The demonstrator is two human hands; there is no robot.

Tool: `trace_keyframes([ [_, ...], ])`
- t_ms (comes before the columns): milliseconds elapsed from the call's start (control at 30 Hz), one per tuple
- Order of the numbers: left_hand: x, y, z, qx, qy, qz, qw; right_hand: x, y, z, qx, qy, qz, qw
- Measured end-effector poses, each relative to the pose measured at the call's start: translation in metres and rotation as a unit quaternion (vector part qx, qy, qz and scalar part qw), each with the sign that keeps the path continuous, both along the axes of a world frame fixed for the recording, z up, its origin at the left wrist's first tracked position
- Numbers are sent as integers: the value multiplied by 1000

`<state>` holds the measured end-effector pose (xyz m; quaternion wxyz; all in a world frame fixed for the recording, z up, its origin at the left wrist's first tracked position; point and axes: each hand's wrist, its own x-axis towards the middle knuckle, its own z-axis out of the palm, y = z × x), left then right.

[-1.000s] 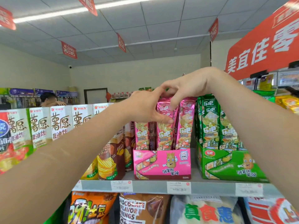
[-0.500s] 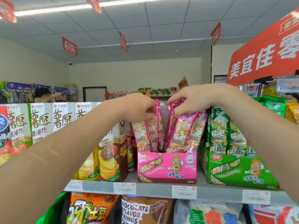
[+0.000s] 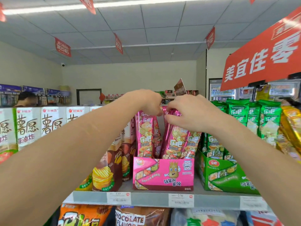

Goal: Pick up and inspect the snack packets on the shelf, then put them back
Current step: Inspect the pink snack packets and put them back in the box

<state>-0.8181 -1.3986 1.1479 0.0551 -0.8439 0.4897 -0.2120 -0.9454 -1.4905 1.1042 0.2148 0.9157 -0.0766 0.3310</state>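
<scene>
A small shop with cream walls sits under a panelled ceiling hung with red pennants (image 3: 62, 47). A grey shelf (image 3: 89, 197) runs across the foreground, and white price tags (image 3: 118, 198) are stuck to its front edge. At far left, behind the shelf, the dark hair of another person (image 3: 26, 97) shows above a row of white boxes (image 3: 27, 126) printed with large brown characters. Next to these stand brown chip boxes (image 3: 109, 170), partly covered by the left forearm.

The left hand (image 3: 146, 101) reaches up over them. Its fingers are curled down over the top edge of the upright pink packets (image 3: 145, 136) and pinch them there. These packets stand at the left end of a pink display box (image 3: 162, 173) that sits on the shelf. A narrow gap separates them from the leaning pink packets (image 3: 175, 141) in the same box, which tilt with their tops toward the left. The right hand (image 3: 189, 115) grips those tops, fingers folded over the foil, knuckles toward the camera. The two hands are near each other, almost touching.

Just beside the pink box stands a green display box (image 3: 224, 178) holding green packets (image 3: 254, 118). Yellow packets (image 3: 291, 124) are at the far right edge, and a red sign (image 3: 263, 57) with white characters hangs above them. Large snack bags (image 3: 136, 217) fill the level below the shelf.
</scene>
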Motion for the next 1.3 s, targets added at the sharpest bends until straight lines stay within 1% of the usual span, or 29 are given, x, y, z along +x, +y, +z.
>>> trace_keyframes([
  [100, 7, -1, 4, -35, 4, 5, 999, -2, 1, -1, 8, -1, -4, 1000],
  [233, 12, -1, 16, -60, 75, 26, 995, -5, 5, -5, -22, -26, -6, 999],
  [333, 12, -9, 25, -35, 88, 50, 994, -13, 7, -6, -9, -43, 30, 999],
  [400, 12, -16, 26, -6, 76, 72, 994, -17, 5, -4, 25, -23, 46, 998],
  [467, 11, -23, 26, 29, 63, 100, 993, -18, 1, 0, 61, 8, 41, 997],
  [567, 5, -31, 22, 88, 5, 133, 987, -20, 0, 7, 66, 36, 23, 997],
  [633, 0, -34, 20, 108, -27, 137, 984, -20, 1, 9, 66, 43, 15, 997],
  [700, -1, -34, 21, 111, -5, 127, 986, -21, 1, 8, 69, 38, 15, 997],
  [767, 1, -33, 22, 97, 40, 112, 988, -20, 0, 8, 71, 30, 14, 997],
  [833, 5, -32, 22, 51, 58, 87, 993, -19, 0, 9, 70, 31, 5, 997],
  [900, 8, -30, 24, -50, 59, 35, 996, -18, 0, 10, 71, 38, 0, 997],
  [967, 8, -27, 30, -174, 59, -15, 983, -17, 0, 9, 73, 41, -1, 997],
  [1033, 3, -19, 39, -278, 31, -47, 959, -17, 2, 7, 69, 39, 3, 997],
  [1133, -10, 1, 50, -407, -48, -94, 907, -18, 3, 4, 64, 21, 15, 998],
  [1200, -19, 19, 52, -482, -93, -130, 861, -18, 3, 2, 64, 6, 25, 998],
  [1300, -29, 47, 46, -579, -118, -175, 787, -15, 8, 2, 68, 7, 29, 997],
])
